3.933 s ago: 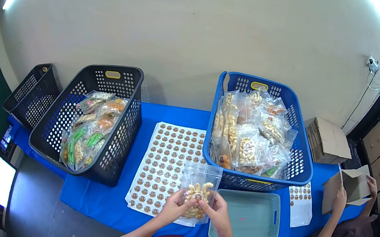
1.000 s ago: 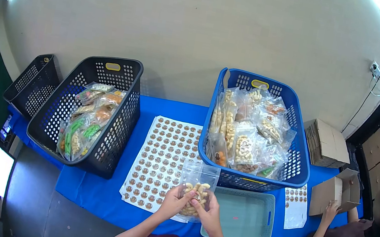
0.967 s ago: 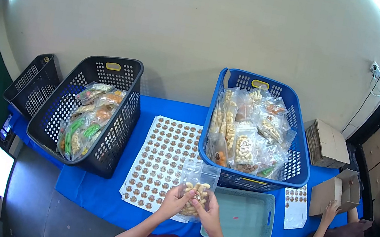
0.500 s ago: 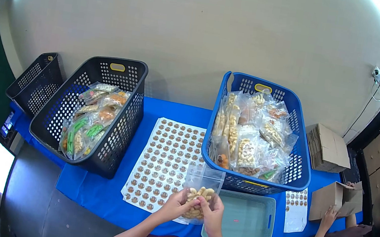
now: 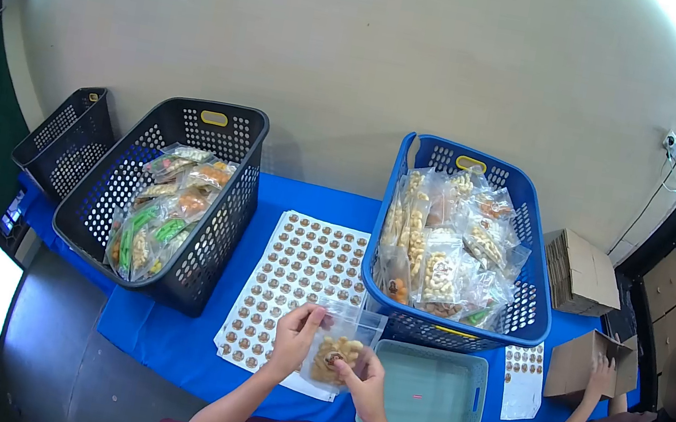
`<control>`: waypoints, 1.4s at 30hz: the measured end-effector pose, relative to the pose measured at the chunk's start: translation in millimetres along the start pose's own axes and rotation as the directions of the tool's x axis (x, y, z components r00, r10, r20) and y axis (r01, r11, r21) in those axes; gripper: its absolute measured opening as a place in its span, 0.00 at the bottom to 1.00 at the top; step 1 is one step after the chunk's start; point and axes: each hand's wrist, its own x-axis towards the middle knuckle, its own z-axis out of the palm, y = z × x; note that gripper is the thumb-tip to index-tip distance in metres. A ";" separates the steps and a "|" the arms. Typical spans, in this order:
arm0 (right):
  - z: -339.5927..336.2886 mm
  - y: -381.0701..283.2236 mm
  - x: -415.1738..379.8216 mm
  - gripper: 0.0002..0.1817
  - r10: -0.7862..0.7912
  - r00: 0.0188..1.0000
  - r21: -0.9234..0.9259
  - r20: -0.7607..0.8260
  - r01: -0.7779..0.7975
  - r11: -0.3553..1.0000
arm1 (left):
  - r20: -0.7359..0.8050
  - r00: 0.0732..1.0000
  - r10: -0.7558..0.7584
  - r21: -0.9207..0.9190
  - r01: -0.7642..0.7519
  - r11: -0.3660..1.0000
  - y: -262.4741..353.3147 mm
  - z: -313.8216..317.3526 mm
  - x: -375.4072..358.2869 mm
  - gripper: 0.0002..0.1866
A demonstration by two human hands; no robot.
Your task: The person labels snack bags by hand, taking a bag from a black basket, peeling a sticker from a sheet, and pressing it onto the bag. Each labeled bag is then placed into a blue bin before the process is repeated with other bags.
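A clear zip bag of cashew-like nuts (image 5: 325, 354) is held up between my two hands over the front of the table. My left hand (image 5: 292, 342) pinches its upper left edge. My right hand (image 5: 364, 383) grips the lower right side, its thumb lying across the front. Beside that thumb tip a small dark round mark, like a sticker, shows on the bag. Behind the bag lies a sheet of round brown stickers (image 5: 284, 278), partly covered by the bag and my left hand.
A blue basket (image 5: 461, 328) and a black basket (image 5: 210, 252) hold packed bags. A pale green tray (image 5: 436, 397) sits at front right, near a smaller sticker sheet (image 5: 522, 385). A co-worker at right handles a cardboard box (image 5: 576, 367); flattened cartons (image 5: 582, 274) stand behind.
My left hand has shifted from the bag's lower middle to its upper left edge. The bag has moved slightly left and tilted. The co-worker's hand now reaches into the box.
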 end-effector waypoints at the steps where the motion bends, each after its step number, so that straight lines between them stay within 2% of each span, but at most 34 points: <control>1: 1.5 -3.4 1.8 0.19 -0.043 0.999 -0.049 0.010 0.044 0.998 | 0.002 1.000 -0.006 -0.024 0.006 1.000 5.2 -1.8 2.6 0.12; 2: 0.6 -8.7 4.3 0.19 -0.107 0.993 -0.142 -0.043 0.100 0.985 | -0.010 1.000 0.015 0.064 -0.015 0.998 13.1 -1.8 3.3 0.10; 4: -6.8 -24.1 11.8 0.19 -0.252 0.959 -0.330 -0.132 0.198 0.923 | 0.103 0.986 0.131 0.295 -0.156 0.943 18.9 -10.9 6.0 0.08; 5: -10.7 -31.7 14.0 0.18 -0.294 0.953 -0.435 -0.067 0.238 0.869 | 0.171 0.969 0.175 0.398 -0.231 0.888 21.8 -13.5 7.5 0.07; 7: -16.5 -47.8 17.4 0.16 -0.354 0.933 -0.620 0.068 0.318 0.717 | 0.325 0.929 0.175 0.430 -0.310 0.848 26.1 -10.2 5.0 0.04; 8: -11.5 -55.5 19.5 0.11 -0.377 0.914 -0.660 0.149 0.376 0.651 | 0.406 0.895 0.186 0.426 -0.365 0.828 27.3 -8.1 3.6 0.04; 9: -9.6 -49.9 20.3 0.10 -0.352 0.921 -0.642 0.166 0.372 0.671 | 0.485 0.853 0.194 0.417 -0.420 0.806 27.4 -5.8 2.8 0.04; 10: -8.5 -39.4 22.1 0.09 -0.329 0.926 -0.623 0.184 0.369 0.690 | 0.494 0.834 0.247 0.394 -0.468 0.791 24.8 -2.4 3.1 0.03; 12: 2.7 -31.8 24.8 0.05 -0.346 0.922 -0.556 0.174 0.382 0.738 | 0.415 0.867 0.275 0.458 -0.460 0.760 20.8 -5.3 3.8 0.03; 15: 27.8 -30.4 27.1 0.06 -0.375 0.908 -0.632 0.184 0.402 0.662 | 0.216 0.923 0.320 0.510 -0.386 0.769 13.9 -12.5 1.5 0.05; 16: 36.3 -27.9 29.0 0.06 -0.376 0.909 -0.615 0.182 0.404 0.678 | 0.149 0.936 0.318 0.536 -0.347 0.770 14.6 -16.7 -0.1 0.05; 19: 55.5 -21.5 32.6 0.08 -0.368 0.913 -0.565 0.178 0.401 0.721 | -0.054 0.924 0.378 0.573 -0.281 0.770 16.8 -28.2 5.0 0.05; 21: 64.7 -23.0 30.6 0.08 -0.349 0.916 -0.529 0.196 0.398 0.749 | -0.095 0.895 0.435 0.585 -0.303 0.752 23.6 -35.9 9.7 0.04; 24: 72.7 -23.2 28.9 0.08 -0.354 0.908 -0.528 0.223 0.418 0.739 | -0.174 0.830 0.530 0.602 -0.336 0.725 33.6 -41.7 16.0 0.13; 27: 78.5 -13.7 20.5 0.09 -0.334 0.918 -0.479 0.214 0.397 0.783 | -0.218 0.892 0.396 0.532 -0.232 0.814 44.1 -53.8 26.9 0.13; 31: 70.5 -6.3 17.9 0.10 -0.273 0.947 -0.486 0.171 0.322 0.812 | -0.020 0.921 0.389 0.556 -0.313 0.770 28.3 -49.8 37.5 0.07; 32: 66.1 -3.0 18.0 0.10 -0.267 0.952 -0.502 0.148 0.305 0.809 | -0.008 0.968 0.252 0.535 -0.209 0.819 27.7 -49.2 37.2 0.07; 35: 42.8 4.0 19.1 0.09 -0.274 0.957 -0.423 0.095 0.288 0.859 | 0.025 0.958 0.286 0.520 -0.257 0.815 5.5 -42.2 34.9 0.07; 36: 37.7 4.6 18.4 0.08 -0.315 0.949 -0.402 0.028 0.299 0.865 | 0.069 0.960 0.272 0.485 -0.271 0.832 2.3 -38.4 30.4 0.07; 39: 24.7 15.9 17.6 0.07 -0.287 0.954 -0.460 -0.089 0.217 0.861 | 0.190 0.898 0.397 0.616 -0.424 0.665 -2.7 -24.7 9.4 0.12; 42: 27.5 0.7 16.7 0.07 -0.302 0.950 -0.444 -0.085 0.235 0.865 | 0.391 0.877 0.280 0.452 -0.448 0.772 0.5 -12.4 -14.0 0.18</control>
